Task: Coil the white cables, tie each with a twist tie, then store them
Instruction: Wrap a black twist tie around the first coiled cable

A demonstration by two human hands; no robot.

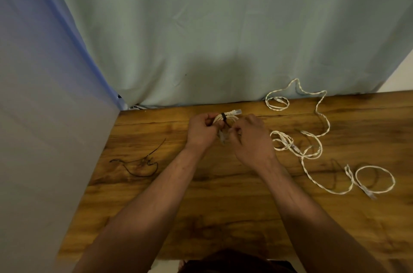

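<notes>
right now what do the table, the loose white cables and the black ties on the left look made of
Table: wood or a wood-look laminate, brown with dark grain streaks and a low sheen.
Loose white cables: probably plastic-jacketed strands, matte, with a twisted rope-like pattern.
Black ties: thin, holding kinked bends, so likely coated wire; too fine to confirm.

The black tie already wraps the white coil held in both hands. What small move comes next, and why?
Probably twist shut the black twist tie with the right hand while the left hand holds the coiled white cable: the tie circles the coil, but its tail looks loose.
</notes>
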